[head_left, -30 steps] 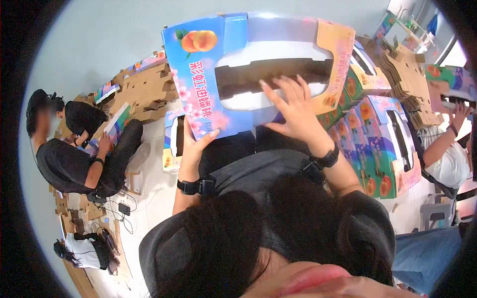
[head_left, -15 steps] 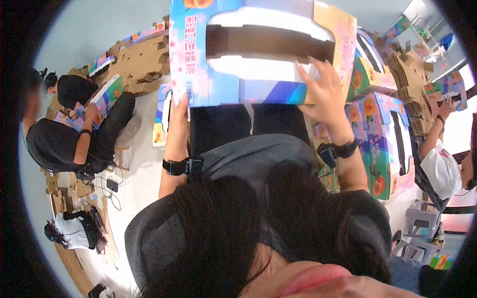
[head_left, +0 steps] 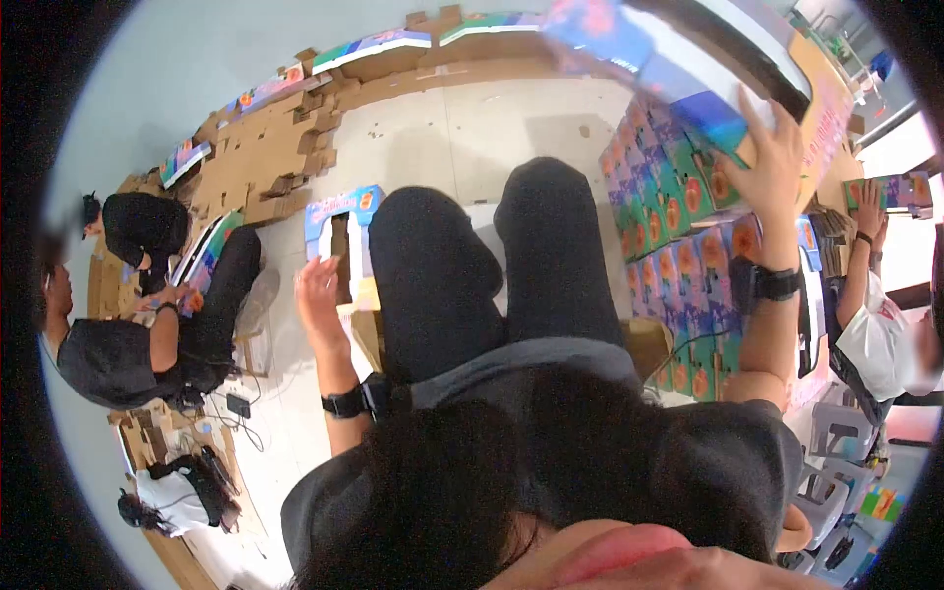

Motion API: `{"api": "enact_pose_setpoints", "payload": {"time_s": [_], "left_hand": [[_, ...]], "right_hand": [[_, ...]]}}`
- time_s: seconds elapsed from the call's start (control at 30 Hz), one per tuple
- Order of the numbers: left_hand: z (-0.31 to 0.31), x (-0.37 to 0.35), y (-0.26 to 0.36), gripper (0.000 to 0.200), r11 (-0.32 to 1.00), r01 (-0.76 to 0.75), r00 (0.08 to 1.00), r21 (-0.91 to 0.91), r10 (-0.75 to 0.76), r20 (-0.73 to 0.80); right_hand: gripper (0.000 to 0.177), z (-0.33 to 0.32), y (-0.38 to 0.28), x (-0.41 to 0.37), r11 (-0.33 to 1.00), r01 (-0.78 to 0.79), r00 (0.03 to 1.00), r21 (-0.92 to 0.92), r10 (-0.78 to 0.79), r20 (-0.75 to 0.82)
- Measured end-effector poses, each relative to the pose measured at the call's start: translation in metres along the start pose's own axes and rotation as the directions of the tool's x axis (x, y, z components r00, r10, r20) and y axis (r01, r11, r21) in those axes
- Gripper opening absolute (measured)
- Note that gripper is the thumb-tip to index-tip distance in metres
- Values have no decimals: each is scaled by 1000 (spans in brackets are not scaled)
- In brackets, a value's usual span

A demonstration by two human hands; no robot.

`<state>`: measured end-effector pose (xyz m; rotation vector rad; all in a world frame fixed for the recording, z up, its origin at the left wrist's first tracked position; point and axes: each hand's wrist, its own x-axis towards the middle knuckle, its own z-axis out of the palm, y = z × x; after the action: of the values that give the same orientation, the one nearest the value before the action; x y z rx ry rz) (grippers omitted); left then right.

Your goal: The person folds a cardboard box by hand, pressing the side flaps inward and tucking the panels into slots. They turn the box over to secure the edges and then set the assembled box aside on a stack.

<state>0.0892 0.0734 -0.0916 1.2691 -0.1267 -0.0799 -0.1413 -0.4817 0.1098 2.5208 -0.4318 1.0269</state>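
A colourful printed carton point(head_left: 688, 87) with a long cut-out window is tilted at the upper right, blurred by motion. My right hand point(head_left: 772, 162) grips its lower edge near the yellow end. On the left, my left hand point(head_left: 318, 290) holds nothing, its fingers a little apart. It is beside a second carton point(head_left: 341, 208) with an open window, which stands on the floor left of my knees. Whether the fingers touch that carton, I cannot tell.
Stacked printed cartons point(head_left: 678, 265) stand right of my legs. Flattened brown cardboard point(head_left: 246, 162) lies at the upper left. Several people work at the left; another person point(head_left: 875, 329) is at the far right near grey stools point(head_left: 841, 428). A cable point(head_left: 231, 423) lies on the floor.
The held carton has moved from in front of me to the upper right with my right hand. My left hand has let go of it and moved down and left. My legs now show.
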Motion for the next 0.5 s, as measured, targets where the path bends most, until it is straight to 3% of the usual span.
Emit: {"api": "enact_pose_setpoints", "payload": {"time_s": [0.1, 0.23, 0.37, 0.5], "left_hand": [[-16, 15, -13, 39, 999, 35, 997, -26, -36, -61], [-25, 29, -23, 35, 998, 49, 997, -25, -51, -64], [-20, 40, -28, 32, 993, 121, 987, -19, -122, -101], [-9, 43, -27, 31, 980, 191, 979, 62, -185, -91]], "right_hand": [[89, 18, 50, 11, 993, -82, 996, -80, 84, 27], [91, 55, 119, 21, 947, -255, 946, -195, 286, 154], [91, 80, 162, 34, 885, -379, 790, -270, 462, 404], [99, 105, 185, 28, 853, -465, 682, -236, 515, 519]]}}
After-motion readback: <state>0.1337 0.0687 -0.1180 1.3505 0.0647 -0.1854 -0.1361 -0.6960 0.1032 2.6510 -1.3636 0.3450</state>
